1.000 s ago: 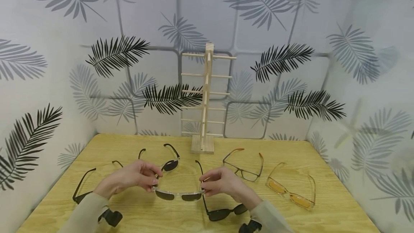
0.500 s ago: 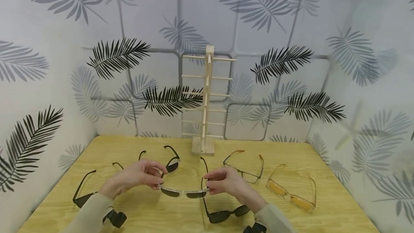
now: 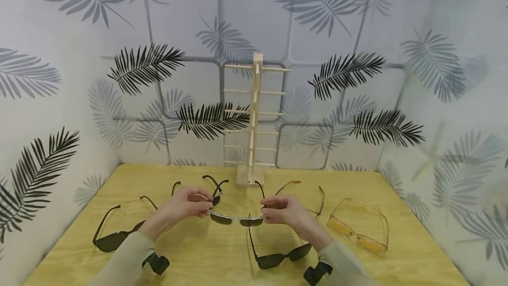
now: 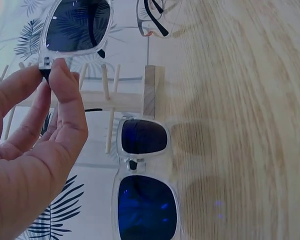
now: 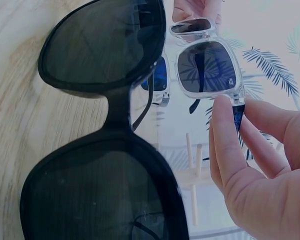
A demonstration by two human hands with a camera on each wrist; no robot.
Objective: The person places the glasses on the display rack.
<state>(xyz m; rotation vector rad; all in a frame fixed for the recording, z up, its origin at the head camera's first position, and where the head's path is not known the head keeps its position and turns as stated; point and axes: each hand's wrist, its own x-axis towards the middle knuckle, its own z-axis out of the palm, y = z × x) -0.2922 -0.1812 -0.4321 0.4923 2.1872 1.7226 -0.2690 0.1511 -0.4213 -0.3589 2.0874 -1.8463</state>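
Note:
Between my two hands hangs a pair of clear-framed sunglasses [image 3: 251,222] with dark lenses, raised over the table, temples pointing away from me. My left hand [image 3: 190,208] pinches one hinge end with thumb and fingers. At the opposite hinge, my right hand [image 3: 287,213] holds the other temple the same way. Another clear-framed pair of sunglasses [image 4: 147,205], with bluish-dark lenses, rests on the table beyond my left hand, partly hidden by it in the head view. Black sunglasses [image 3: 274,260] lie below my right hand, looming close in the right wrist view.
A wooden display rack [image 3: 252,144] with thin pegs stands at the table's back edge. More black sunglasses [image 3: 111,241] lie at left. To the right are orange-lensed glasses [image 3: 369,242] and thin-framed eyeglasses [image 3: 322,197], partly behind my right hand.
Both hands have carried the clear-framed sunglasses forward and somewhat to the right, closer to the rack. The grip at both hinges stays the same, and the pairs on the table have not moved.

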